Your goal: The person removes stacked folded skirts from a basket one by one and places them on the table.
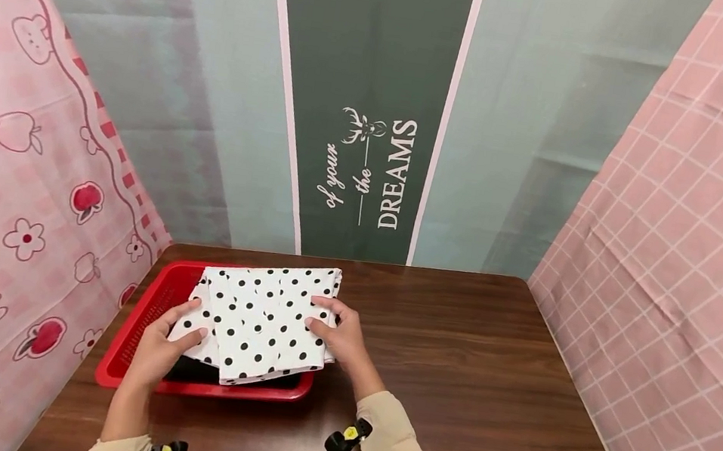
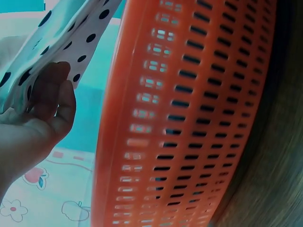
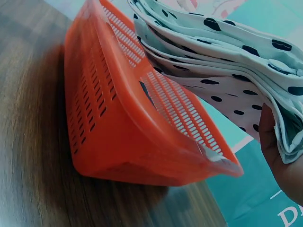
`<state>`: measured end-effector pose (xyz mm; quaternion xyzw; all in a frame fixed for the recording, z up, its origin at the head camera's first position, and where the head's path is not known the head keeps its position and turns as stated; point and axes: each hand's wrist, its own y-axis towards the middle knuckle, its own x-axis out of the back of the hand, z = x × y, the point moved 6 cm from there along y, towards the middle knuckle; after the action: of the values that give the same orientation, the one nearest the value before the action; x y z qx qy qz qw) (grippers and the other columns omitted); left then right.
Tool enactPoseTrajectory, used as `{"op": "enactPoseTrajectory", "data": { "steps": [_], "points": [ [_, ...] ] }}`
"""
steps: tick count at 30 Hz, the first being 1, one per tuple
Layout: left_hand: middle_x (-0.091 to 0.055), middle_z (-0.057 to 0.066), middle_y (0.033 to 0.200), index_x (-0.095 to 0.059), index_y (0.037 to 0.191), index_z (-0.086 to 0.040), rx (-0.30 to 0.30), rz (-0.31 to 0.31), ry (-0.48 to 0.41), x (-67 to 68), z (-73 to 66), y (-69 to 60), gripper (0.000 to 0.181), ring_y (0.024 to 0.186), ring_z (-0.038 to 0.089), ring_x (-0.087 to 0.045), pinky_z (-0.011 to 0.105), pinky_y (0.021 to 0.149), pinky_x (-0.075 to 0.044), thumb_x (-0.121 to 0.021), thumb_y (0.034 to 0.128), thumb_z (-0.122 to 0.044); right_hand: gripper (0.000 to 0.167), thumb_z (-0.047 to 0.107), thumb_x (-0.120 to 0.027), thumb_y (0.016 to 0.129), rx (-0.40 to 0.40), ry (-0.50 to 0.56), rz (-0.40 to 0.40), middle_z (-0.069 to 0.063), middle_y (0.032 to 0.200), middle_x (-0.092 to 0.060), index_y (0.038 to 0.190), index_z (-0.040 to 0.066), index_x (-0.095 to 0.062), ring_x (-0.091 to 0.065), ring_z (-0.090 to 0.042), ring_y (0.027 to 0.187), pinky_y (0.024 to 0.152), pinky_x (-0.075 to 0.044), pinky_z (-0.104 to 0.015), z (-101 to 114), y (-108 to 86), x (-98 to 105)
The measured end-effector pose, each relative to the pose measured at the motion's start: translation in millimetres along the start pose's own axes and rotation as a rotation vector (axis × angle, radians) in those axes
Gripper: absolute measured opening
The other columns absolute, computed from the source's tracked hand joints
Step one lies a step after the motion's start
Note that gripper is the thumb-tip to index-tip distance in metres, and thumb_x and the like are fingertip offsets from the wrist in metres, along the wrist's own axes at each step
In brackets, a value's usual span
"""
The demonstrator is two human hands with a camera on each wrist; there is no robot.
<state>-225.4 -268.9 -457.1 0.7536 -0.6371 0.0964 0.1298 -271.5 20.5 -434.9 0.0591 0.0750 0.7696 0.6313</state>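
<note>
A folded white cloth with black polka dots (image 1: 262, 323) is held between both hands above a red plastic basket (image 1: 131, 332). At its left end my left hand (image 1: 156, 347) grips the cloth, thumb on top and the other fingers mostly underneath. My right hand (image 1: 343, 337) grips the right edge, with thumb and a finger on the upper face. In the right wrist view the stacked layers of the cloth (image 3: 222, 56) show edge-on, above the basket rim. Something black (image 1: 195, 370) lies in the basket, mostly hidden by the cloth.
The basket stands on the left part of a brown wooden table (image 1: 451, 374). A grey-green curtain (image 1: 385, 46) hangs behind the table. Pink patterned cloths hang along the left (image 1: 16, 195) and right (image 1: 698, 224) sides.
</note>
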Motion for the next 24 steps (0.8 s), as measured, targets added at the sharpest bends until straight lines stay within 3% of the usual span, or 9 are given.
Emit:
{"op": "enactPoseTrajectory", "data": {
  "steps": [2,10,17,24],
  "points": [
    [-0.048,0.017,0.129,-0.046,0.136,-0.004,-0.005,-0.012,-0.026,-3.2,-0.9,-2.9,0.055,0.087,0.0,-0.053,0.015,0.071,-0.046,-0.067,0.0853,-0.006,0.035,-0.005,-0.067,0.079,0.002,-0.01,-0.002,-0.022,0.114,-0.059,0.114,-0.01,-0.06,-0.053,-0.02,0.098,0.076,-0.045,-0.021,0,-1.7,3],
    [-0.047,0.015,0.131,-0.047,0.136,-0.006,0.0,-0.051,-0.073,-16.3,-5.5,-8.4,0.054,0.09,0.002,-0.052,0.013,0.074,-0.045,-0.066,0.085,-0.003,0.035,-0.006,-0.066,0.079,0.003,-0.016,-0.013,-0.023,0.116,-0.058,0.113,-0.011,-0.06,-0.054,-0.022,0.096,0.073,-0.046,-0.021,3,-5.8,14],
    [-0.051,0.017,0.124,-0.049,0.133,-0.003,-0.013,-0.098,-0.13,-27.9,-9.6,-12.8,0.055,0.089,0.003,-0.052,0.012,0.073,-0.044,-0.067,0.0816,0.005,0.035,-0.006,-0.067,0.079,-0.005,-0.037,-0.026,-0.021,0.117,-0.058,0.113,-0.01,-0.06,-0.05,-0.026,0.108,0.082,-0.044,-0.024,2,-9.2,25],
    [-0.049,0.015,0.129,-0.048,0.134,-0.004,-0.018,-0.07,-0.186,-41.9,-10.8,-13.5,0.055,0.095,0.006,-0.052,0.012,0.076,-0.044,-0.067,0.0821,0.005,0.035,-0.005,-0.067,0.08,-0.002,-0.058,-0.04,-0.022,0.118,-0.057,0.114,-0.011,-0.06,-0.049,-0.029,0.112,0.084,-0.042,-0.023,2,-13.7,38]
  ]
}}
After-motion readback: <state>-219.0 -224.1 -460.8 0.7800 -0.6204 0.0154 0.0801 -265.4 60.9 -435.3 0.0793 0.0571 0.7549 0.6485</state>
